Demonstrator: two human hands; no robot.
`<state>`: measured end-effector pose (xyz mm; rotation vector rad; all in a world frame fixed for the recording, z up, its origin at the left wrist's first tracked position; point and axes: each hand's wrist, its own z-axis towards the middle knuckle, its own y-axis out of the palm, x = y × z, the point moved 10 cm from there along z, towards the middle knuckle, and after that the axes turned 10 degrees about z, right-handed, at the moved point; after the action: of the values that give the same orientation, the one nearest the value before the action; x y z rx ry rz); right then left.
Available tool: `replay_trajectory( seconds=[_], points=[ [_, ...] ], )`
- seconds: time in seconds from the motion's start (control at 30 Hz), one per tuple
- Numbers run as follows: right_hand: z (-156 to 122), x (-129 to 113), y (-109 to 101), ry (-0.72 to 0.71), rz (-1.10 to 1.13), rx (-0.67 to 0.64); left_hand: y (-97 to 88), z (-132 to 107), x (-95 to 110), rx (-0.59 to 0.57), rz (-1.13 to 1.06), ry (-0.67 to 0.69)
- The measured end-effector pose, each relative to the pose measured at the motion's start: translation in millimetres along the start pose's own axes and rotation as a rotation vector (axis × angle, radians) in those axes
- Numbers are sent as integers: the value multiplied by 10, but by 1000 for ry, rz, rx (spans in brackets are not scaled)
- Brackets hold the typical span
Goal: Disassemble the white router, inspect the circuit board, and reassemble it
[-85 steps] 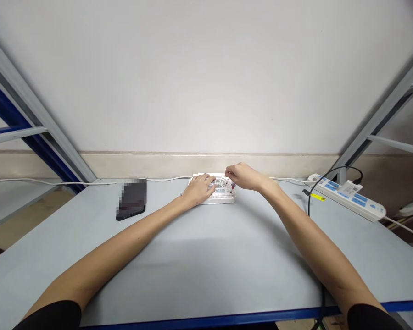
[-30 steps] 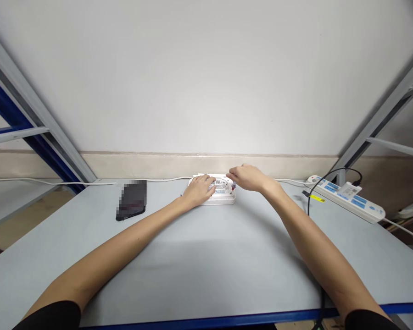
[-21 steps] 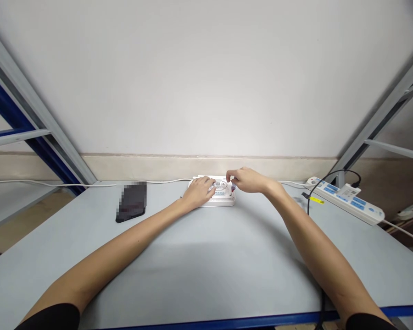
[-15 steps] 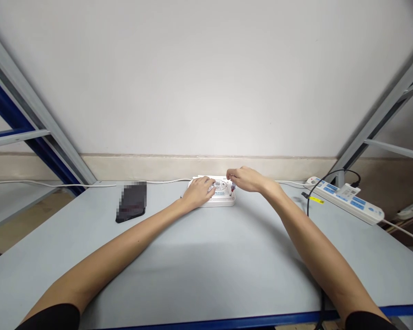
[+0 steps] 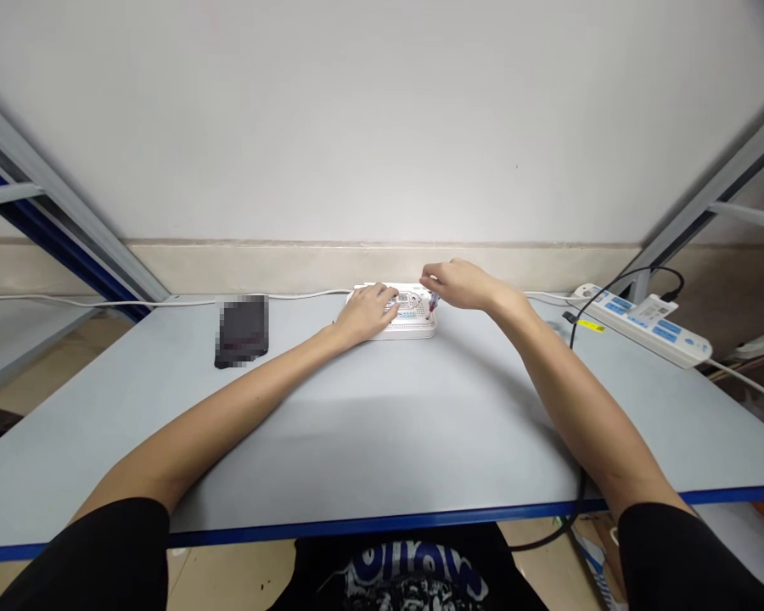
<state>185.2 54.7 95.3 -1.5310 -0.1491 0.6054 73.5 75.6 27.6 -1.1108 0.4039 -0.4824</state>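
A small white breadboard-like block (image 5: 407, 322) with tiny parts on its top lies far out on the grey table (image 5: 382, 424), near the wall. My left hand (image 5: 364, 311) rests on the block's left side with its fingers curled over the top. Over the right side, my right hand (image 5: 458, 283) hovers with its fingertips pinched on a small red-tipped part (image 5: 431, 304) that stands at the block's right end. Both my arms are stretched far forward.
A dark phone (image 5: 242, 331) lies left of the block. A white power strip (image 5: 643, 324) with a black cable (image 5: 573, 339) sits at the right rear; the cable drops over the front edge. A white wire runs along the wall. Metal shelf frames stand on both sides.
My view has tilted down, so the table's front edge and my shirt show now. My right hand has lowered slightly to the block's right end; my left hand has stayed put.
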Motion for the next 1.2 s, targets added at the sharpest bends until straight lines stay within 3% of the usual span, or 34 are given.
replay_trajectory(
  seconds=[0.37,0.93,1.2],
  points=[
    [6,30,17,3,115,-12,16,-3,0,-6,2,0],
    [-38,-4,58,-9,109,-83,-21,-5,-8,21,4,2],
    [-28,-12,39,36,52,-49,-59,-14,8,36,16,13]
  ],
)
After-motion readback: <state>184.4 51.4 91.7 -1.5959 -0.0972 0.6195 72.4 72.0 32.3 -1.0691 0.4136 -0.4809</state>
